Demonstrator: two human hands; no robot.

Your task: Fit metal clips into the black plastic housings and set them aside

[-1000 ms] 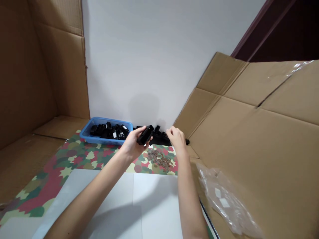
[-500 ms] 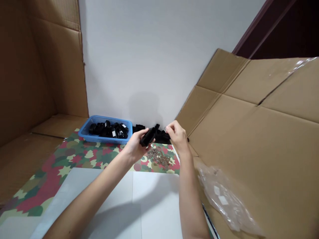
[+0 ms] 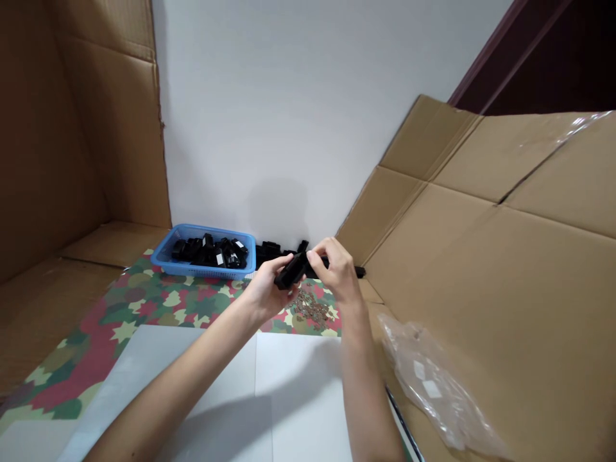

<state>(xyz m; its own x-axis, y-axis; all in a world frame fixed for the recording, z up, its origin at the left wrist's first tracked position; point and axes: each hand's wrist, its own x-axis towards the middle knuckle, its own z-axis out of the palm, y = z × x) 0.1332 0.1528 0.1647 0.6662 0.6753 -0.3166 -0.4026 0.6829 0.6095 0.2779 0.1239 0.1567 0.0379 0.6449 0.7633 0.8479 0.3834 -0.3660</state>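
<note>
My left hand [image 3: 269, 285] grips a black plastic part [image 3: 290, 273], long and box-shaped, tilted upward to the right. At the upper right end of that part, the pinched thumb and fingers of my right hand [image 3: 332, 264] meet it; whatever they hold there is hidden or too small to name. Below both hands, a loose pile of small metallic pieces [image 3: 315, 309] lies on the camouflage-patterned cloth [image 3: 158, 301]. Behind them, more black plastic parts [image 3: 269, 249] lie along the wall, partly covered by my hands.
To the left stands a blue basket [image 3: 202, 269] with several black parts inside, some bearing white labels. White sheets [image 3: 298, 391] cover the near surface. Cardboard walls [image 3: 505, 269] rise at both sides, and a clear plastic bag [image 3: 437, 385] lies at right.
My right hand has moved left and slightly down, from apart to touching the end of the black plastic part. My left hand has shifted slightly right and down with it.
</note>
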